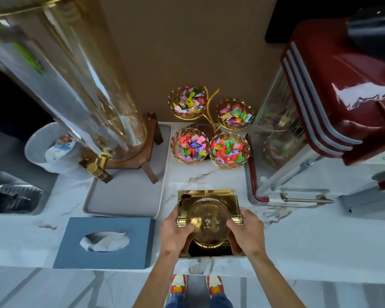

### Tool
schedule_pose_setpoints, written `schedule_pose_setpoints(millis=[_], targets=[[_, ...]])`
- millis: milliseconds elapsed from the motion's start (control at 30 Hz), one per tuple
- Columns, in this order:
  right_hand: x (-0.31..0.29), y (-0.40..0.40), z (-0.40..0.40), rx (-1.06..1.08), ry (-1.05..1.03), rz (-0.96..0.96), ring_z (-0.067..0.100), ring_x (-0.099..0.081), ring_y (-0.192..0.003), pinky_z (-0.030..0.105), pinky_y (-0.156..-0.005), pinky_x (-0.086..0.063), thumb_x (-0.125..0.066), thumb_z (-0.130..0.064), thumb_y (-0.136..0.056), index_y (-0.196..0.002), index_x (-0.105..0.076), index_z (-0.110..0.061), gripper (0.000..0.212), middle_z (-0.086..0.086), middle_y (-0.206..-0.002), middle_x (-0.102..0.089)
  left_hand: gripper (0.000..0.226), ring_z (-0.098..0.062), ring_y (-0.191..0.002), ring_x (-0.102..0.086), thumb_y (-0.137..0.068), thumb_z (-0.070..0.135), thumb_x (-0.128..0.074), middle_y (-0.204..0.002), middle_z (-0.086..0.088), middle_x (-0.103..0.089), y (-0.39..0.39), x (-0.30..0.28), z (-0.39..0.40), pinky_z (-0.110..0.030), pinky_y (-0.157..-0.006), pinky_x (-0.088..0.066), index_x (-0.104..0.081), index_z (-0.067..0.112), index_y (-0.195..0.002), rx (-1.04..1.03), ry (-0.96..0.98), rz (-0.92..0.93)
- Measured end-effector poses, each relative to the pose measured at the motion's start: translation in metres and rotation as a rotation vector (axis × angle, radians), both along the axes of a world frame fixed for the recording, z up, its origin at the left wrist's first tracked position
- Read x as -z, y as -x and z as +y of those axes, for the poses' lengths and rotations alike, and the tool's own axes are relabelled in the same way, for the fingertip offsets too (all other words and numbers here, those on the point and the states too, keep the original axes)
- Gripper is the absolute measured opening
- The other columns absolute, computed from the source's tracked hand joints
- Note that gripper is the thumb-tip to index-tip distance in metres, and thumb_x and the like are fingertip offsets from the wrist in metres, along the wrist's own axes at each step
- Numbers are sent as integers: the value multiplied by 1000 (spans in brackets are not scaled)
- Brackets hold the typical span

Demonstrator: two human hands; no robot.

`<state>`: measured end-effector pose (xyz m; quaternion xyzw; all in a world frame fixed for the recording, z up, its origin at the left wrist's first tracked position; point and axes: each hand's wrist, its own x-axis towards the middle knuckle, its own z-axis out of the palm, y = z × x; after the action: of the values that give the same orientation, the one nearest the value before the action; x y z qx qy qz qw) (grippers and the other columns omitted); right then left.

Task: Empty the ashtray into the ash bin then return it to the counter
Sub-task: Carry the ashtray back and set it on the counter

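Observation:
A square gold ashtray (pixel 209 205) with a round bowl in its middle rests near the front edge of the white marble counter (pixel 298 236). My left hand (pixel 176 232) grips its left side, thumb over the rim. My right hand (pixel 247 230) grips its right side in the same way. The near part of the ashtray is dark and partly hidden by my hands. No ash bin is in view.
A blue tissue box (pixel 105 241) lies left of the ashtray. Behind are a grey tray (pixel 129 196) under a glass drink dispenser (pixel 76 85), gold candy bowls (pixel 209 134), and a red popcorn machine (pixel 320 107) on the right. A sink (pixel 11 198) sits far left.

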<state>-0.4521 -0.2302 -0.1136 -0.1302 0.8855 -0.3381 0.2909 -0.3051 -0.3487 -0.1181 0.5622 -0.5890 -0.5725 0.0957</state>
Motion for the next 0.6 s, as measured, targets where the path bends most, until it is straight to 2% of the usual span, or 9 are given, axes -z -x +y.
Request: schedule_pose_setpoints(millis=[33, 100, 167, 333, 400, 467, 533, 567, 600], targets=[[3, 0, -1, -9, -4, 7, 6, -68, -74, 8, -59, -48, -77, -14, -85, -94, -65, -13, 14, -10, -79, -69, 64, -28, -116, -68, -89, 1, -73, -122, -8, -74, 0, 4, -1, -52, -98, -60, -54, 22, -147, -6, 1, 3], [6, 0, -2, -24, -14, 25, 23, -72, -93, 26, -78, -59, -74, -14, -87, -110, -69, -4, 25, 5, -99, -76, 67, -23, -114, -68, -89, -3, -72, -120, -4, -75, 2, 11, -2, -50, -97, -60, -54, 24, -147, -12, 6, 10], [9, 0, -4, -39, -15, 81, 28, -71, -100, 38, -90, -58, -72, -16, -89, -116, -68, -2, 31, 11, -108, -76, 70, -17, -109, -67, -89, -2, -73, -121, -2, -75, 5, 18, -4, -43, -97, -60, -51, 25, -150, 1, 24, 3], [16, 3, -8, -60, 3, 169, 28, -73, -96, 39, -90, -59, -71, -19, -91, -123, -67, -2, 37, 12, -106, -77, 82, -5, -93, -66, -90, 3, -74, -139, -5, -67, 11, 32, -11, -37, -93, -62, -37, 28, -158, 16, 29, -17], [18, 6, -10, -70, -9, 158, 29, -72, -99, 42, -91, -59, -70, -20, -91, -126, -66, -2, 40, 13, -109, -76, 86, -16, -109, -67, -90, 5, -75, -146, -3, -61, 13, 36, -14, -41, -97, -60, -32, 30, -160, 16, 35, -35], [22, 7, -12, -69, -5, 160, 23, -72, -94, 31, -85, -60, -71, -20, -91, -124, -67, -4, 37, 8, -105, -77, 89, -29, -128, -61, -89, 5, -75, -152, -4, -56, 15, 39, -16, -47, -102, -57, -29, 30, -161, 31, 37, -52], [24, 6, -14, -62, 1, 173, 7, -67, -73, 6, -67, -51, -72, -21, -90, -119, -69, -7, 32, -2, -91, -73, 89, -31, -134, -56, -89, 5, -75, -153, -5, -54, 15, 45, -19, -49, -106, -55, -28, 31, -161, 46, 45, -60], [24, 6, -15, -62, -2, 181, 2, -61, -63, 2, -62, -45, -72, -21, -91, -119, -69, -8, 31, -4, -88, -71, 89, -31, -134, -56, -89, 5, -75, -151, -6, -55, 15, 48, -21, -49, -106, -55, -28, 31, -161, 50, 49, -61], [26, 7, -15, -68, -10, 188, 0, -56, -60, 4, -64, -47, -71, -22, -91, -121, -68, -7, 34, -2, -90, -72, 89, -30, -132, -56, -89, 6, -75, -149, -7, -57, 16, 49, -22, -49, -106, -55, -28, 32, -160, 55, 52, -66]])
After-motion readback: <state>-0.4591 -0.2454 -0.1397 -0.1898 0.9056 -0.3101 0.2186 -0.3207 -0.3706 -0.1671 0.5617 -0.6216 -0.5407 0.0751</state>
